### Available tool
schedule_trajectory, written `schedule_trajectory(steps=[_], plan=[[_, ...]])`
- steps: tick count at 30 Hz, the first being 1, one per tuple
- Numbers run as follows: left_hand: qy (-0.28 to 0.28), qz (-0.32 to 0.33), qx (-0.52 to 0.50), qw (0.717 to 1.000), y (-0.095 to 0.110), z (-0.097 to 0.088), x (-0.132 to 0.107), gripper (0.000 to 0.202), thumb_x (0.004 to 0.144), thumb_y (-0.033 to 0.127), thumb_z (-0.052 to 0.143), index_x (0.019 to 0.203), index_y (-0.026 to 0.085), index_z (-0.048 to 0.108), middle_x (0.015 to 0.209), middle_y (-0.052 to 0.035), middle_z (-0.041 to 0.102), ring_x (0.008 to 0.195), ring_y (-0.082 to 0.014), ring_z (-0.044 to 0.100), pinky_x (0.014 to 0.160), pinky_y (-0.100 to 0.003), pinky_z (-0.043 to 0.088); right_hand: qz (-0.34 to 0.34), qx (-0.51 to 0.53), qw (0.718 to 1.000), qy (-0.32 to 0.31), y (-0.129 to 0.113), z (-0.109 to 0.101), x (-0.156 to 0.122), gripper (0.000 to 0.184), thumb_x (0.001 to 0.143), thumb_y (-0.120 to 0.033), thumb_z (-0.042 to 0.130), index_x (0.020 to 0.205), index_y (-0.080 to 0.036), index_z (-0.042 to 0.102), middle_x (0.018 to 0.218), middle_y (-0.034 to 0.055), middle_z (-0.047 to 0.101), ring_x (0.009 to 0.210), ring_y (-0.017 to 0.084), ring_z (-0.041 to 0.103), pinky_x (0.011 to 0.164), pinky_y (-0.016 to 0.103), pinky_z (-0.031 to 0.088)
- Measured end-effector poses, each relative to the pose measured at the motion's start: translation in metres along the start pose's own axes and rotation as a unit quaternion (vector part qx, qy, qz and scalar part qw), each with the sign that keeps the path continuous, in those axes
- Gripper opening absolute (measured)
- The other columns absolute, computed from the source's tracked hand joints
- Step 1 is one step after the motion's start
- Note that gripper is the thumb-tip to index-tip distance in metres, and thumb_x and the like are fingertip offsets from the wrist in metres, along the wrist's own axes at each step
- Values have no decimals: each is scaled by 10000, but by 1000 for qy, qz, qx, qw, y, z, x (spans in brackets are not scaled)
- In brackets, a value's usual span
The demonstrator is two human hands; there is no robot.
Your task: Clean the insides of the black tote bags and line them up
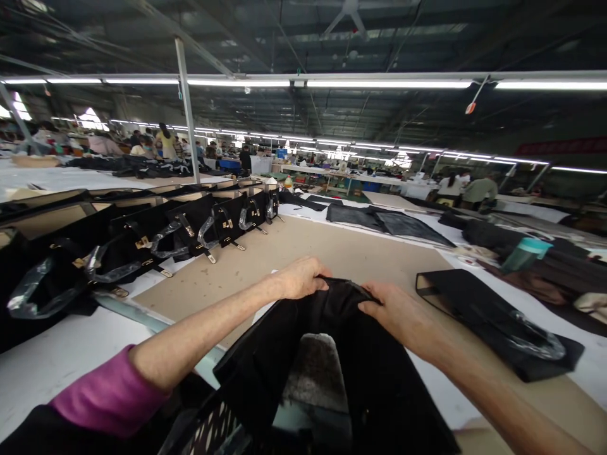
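A black fabric bag body [379,373] is spread in front of me at the table's near side. My left hand [303,278] pinches its upper edge, thumb on the near face and fingers behind. On the same edge, a short way to the right, my right hand [386,303] grips with its thumb and fingers. The stretch of edge between both hands is bent and creased. Between the bag's dark sides shows a worn grey-white patch [315,366]. A finished-looking black handbag [478,309], its handle wrapped in clear plastic, lies beyond my right forearm.
A row of black handbags [177,221] with plastic-wrapped handles stands along the left. Brown board [303,237] covers the table. Flat black panels [386,221] lie farther back. A teal-lidded bottle [526,253] stands at right amid dark cloth. Several people work in the distance.
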State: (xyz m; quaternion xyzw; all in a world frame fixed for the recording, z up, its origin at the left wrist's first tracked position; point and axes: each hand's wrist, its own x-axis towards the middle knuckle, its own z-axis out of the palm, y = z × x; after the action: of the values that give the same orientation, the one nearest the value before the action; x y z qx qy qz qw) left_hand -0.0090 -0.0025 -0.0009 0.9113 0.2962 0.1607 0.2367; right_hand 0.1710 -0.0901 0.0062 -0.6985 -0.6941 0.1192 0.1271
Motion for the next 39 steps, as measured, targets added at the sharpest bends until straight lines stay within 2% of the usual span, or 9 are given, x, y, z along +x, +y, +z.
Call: schedule_trajectory(steps=[5, 13, 16, 19, 22, 26, 30, 35, 39], plan=[[29, -36, 64, 997, 2, -1, -5, 153, 702, 206, 495, 785, 188, 623, 582, 10, 537, 567, -117, 484, 515, -200, 315, -16, 8, 999, 31, 7, 4, 17, 160, 770, -247, 428, 787, -231, 586, 709, -19, 611, 692, 156, 547, 561, 216, 329], [51, -45, 65, 996, -1, 0, -9, 284, 653, 107, 506, 907, 231, 529, 795, -6, 590, 762, -153, 536, 677, -222, 370, -3, -131, 987, 98, -8, 22, 19, 148, 816, -282, 426, 818, -224, 562, 723, 30, 618, 708, 193, 560, 547, 248, 291], [44, -16, 50, 998, -2, -1, -10, 261, 664, 98, 472, 890, 226, 503, 780, 17, 580, 730, -131, 526, 669, -208, 372, -58, -109, 980, 155, -7, 25, 17, 124, 810, -247, 451, 912, -233, 521, 828, 15, 604, 745, 173, 548, 573, 245, 312], [45, 6, 72, 996, -4, 0, -10, 233, 661, 97, 453, 855, 221, 491, 746, 25, 567, 689, -123, 518, 635, -203, 366, -142, -99, 964, 200, -8, 28, 15, 110, 797, -203, 471, 895, -226, 517, 961, 12, 550, 843, 160, 509, 670, 246, 343], [45, -6, 125, 991, -4, 2, -5, 262, 647, 105, 467, 881, 222, 481, 735, 6, 564, 672, -143, 519, 601, -218, 356, -146, -124, 957, 220, -12, 33, 18, 76, 768, -188, 511, 842, -205, 520, 996, 27, 510, 889, 176, 478, 707, 259, 349], [26, -33, 181, 982, 3, 6, 7, 350, 621, 143, 520, 960, 212, 465, 751, -31, 571, 705, -191, 535, 576, -239, 353, -102, -141, 958, 229, -15, 37, 23, 30, 756, -194, 523, 776, -188, 500, 907, 41, 504, 847, 184, 477, 657, 263, 356], [14, -31, 164, 986, 3, 9, 15, 394, 593, 200, 574, 976, 201, 484, 772, -31, 579, 719, -204, 540, 544, -235, 340, -102, -121, 961, 228, -14, 39, 25, 23, 757, -176, 502, 739, -186, 493, 871, 31, 500, 830, 173, 473, 658, 256, 360], [14, -14, 84, 996, -10, 11, 12, 233, 611, 145, 524, 834, 193, 569, 686, 13, 571, 671, -142, 526, 550, -204, 332, -163, -83, 958, 221, -16, 39, 21, 108, 725, -96, 469, 665, -182, 495, 940, 23, 506, 850, 163, 460, 713, 257, 362], [20, -20, 68, 997, -12, 12, 10, 232, 619, 138, 497, 823, 185, 598, 648, 14, 568, 646, -132, 521, 544, -199, 330, -231, -95, 945, 212, -18, 40, 14, 143, 722, -80, 469, 634, -182, 517, 1021, 25, 515, 912, 185, 444, 766, 297, 354]])
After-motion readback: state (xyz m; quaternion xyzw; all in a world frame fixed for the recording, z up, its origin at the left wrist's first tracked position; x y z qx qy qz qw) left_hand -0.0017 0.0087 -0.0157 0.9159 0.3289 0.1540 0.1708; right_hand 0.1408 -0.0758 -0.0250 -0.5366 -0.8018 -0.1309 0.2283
